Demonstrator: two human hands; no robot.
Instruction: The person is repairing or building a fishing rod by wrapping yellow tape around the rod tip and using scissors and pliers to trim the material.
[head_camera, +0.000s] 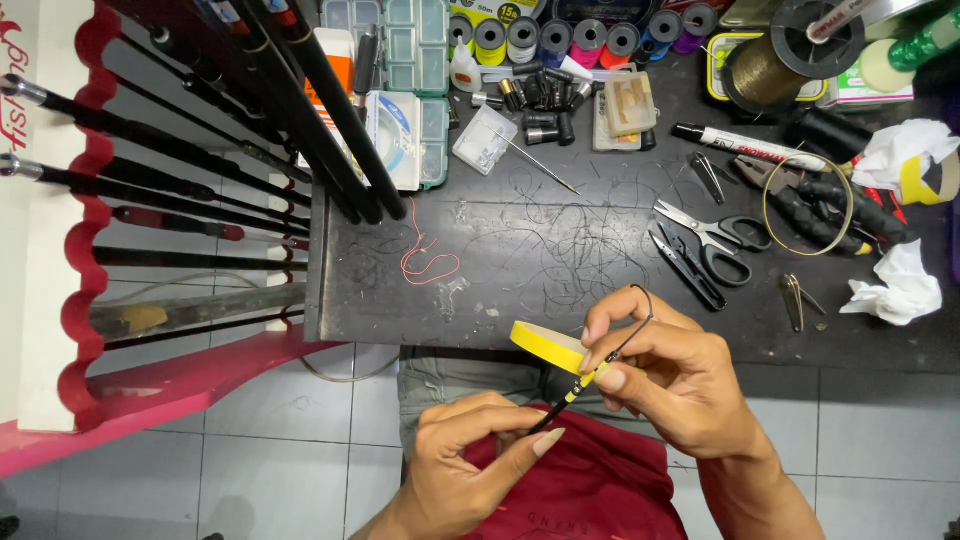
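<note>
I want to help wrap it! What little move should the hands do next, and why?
Probably keep winding: the right hand holds the yellow tape roll, its strip only partly around the thin black rod, which the left hand pinches lower down.

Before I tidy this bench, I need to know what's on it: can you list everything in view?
Thin rod: one, black with yellow wrap, pinched between both hands.
Tape roll: one, yellow, at the right hand.
Scissors: one pair, black handles, table right of centre.
Snips: one, black, just below the scissors.
Marker: one, white with black cap, upper right.
Thread spools: a row, mixed colours, top centre.
Compartment boxes: clear green, top centre-left.
Red thread: one loose piece, table left.
Rods in rack: several, black, in a red rack at left.
Crumpled tissue: white, far right.
Table: one, black, scratched.
Left hand: pinches the rod's lower end.
Right hand: fingers grip the rod's upper part.
</note>
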